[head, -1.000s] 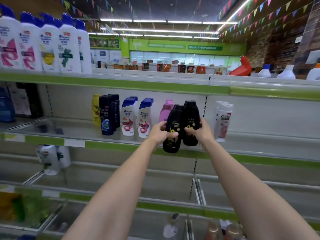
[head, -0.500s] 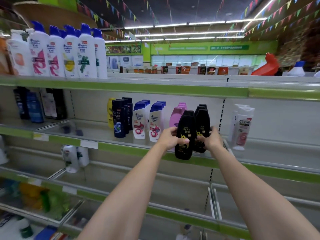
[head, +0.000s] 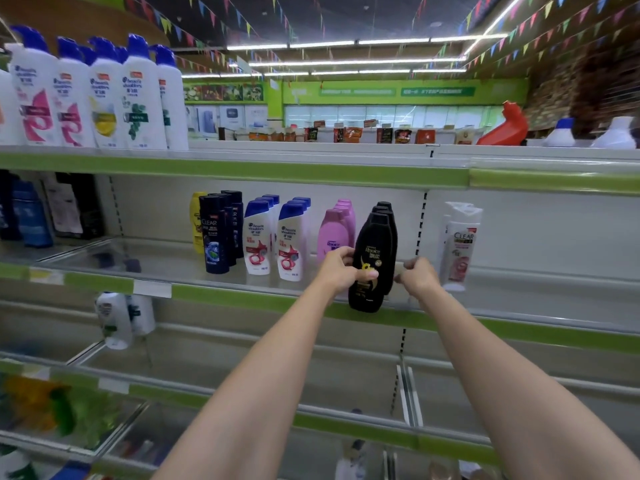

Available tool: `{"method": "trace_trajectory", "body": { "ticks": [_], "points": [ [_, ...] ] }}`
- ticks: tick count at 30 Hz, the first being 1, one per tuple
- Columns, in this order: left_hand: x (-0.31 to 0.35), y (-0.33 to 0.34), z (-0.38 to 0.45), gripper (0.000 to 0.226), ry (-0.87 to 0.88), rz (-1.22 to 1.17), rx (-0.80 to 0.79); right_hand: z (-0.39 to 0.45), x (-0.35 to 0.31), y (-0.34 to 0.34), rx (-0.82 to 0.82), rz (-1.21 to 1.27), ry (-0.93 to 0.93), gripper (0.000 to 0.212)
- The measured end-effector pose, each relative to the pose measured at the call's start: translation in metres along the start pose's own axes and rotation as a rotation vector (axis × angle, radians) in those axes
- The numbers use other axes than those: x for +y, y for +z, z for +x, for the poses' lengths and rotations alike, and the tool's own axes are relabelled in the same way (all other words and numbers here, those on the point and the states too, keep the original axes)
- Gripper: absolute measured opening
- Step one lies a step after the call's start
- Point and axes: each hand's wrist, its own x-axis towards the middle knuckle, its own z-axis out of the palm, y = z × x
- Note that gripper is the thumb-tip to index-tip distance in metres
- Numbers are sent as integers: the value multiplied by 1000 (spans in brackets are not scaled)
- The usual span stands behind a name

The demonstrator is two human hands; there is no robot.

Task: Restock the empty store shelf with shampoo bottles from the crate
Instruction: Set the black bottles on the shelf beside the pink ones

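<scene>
On the middle shelf (head: 242,299) I count the rows from the left. There is one yellow bottle (head: 196,221) at the back. Next come the dark blue Clear bottles (head: 214,237), about four in two files. After them stand two files of white bottles with blue caps (head: 273,237), three or four deep each; I cannot be sure of the back ones. Then there are three pink bottles (head: 335,230) in a file, and a file of black shampoo bottles (head: 375,251), four caps showing one behind another. Further right, apart from these, stand two white Clear bottles (head: 460,244).

My left hand (head: 341,268) grips the front black bottle, with the thumb across its face and the fingers curled round its left side. That bottle is glossy black with a rounded, tapering body, a black flip cap, gold "Rejoice" lettering and a gold swirl on the label. It stands upright at the front edge of the middle shelf, just right of the pink file, and its base overlaps the green price strip.

My right hand (head: 417,275) is at the right side of the black file with its fingers curled in. I cannot tell whether they pinch a bottle or only touch it.

On the top shelf (head: 311,168), at the left, I count five large white pump bottles (head: 104,98).
</scene>
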Motion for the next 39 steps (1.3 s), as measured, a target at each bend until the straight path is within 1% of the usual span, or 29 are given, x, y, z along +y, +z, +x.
{"method": "trace_trajectory", "body": {
  "ticks": [1, 2, 5, 7, 8, 10, 12, 14, 18, 22, 25, 31, 34, 37, 39],
  "points": [
    [1, 3, 1, 60, 4, -6, 12, -3, 2, -7, -39, 27, -19, 20],
    [1, 5, 3, 60, 13, -14, 28, -8, 2, -13, -102, 60, -37, 18],
    [4, 16, 7, 54, 50, -30, 71, -21, 1, -29, -311, 98, -91, 23],
    [7, 25, 10, 50, 69, -9, 95, -26, 0, -33, -383, 66, -140, 30],
    [8, 30, 11, 48, 79, 0, 96, -27, 0, -34, -371, 50, -171, 37],
    [9, 38, 13, 47, 94, 26, 109, -27, 0, -33, -272, -5, -246, 49],
    [8, 44, 14, 50, 92, 47, 138, -26, 0, -31, -160, -114, -303, 53],
    [8, 47, 15, 53, 79, 69, 160, -26, 1, -28, -103, -168, -305, 52],
    [4, 49, 19, 54, 54, 163, 217, -25, 4, -22, -101, -177, -263, 50],
    [-13, 51, 22, 47, -12, 242, 236, -21, 11, -11, -57, -139, -192, 50],
    [-19, 49, 25, 42, -32, 271, 243, -19, 7, -6, -66, -129, -181, 49],
    [-22, 45, 20, 38, -47, 306, 202, -27, 5, -5, -52, -123, -132, 59],
    [-23, 39, 15, 36, -45, 345, 193, -40, 5, -5, -25, -180, -127, 61],
    [-24, 33, 6, 29, -44, 331, 164, -57, 7, -4, -34, -283, -130, 55],
    [-27, 28, -3, 25, -33, 341, 115, -70, 10, -2, -60, -308, -131, 49]
  ]
}}
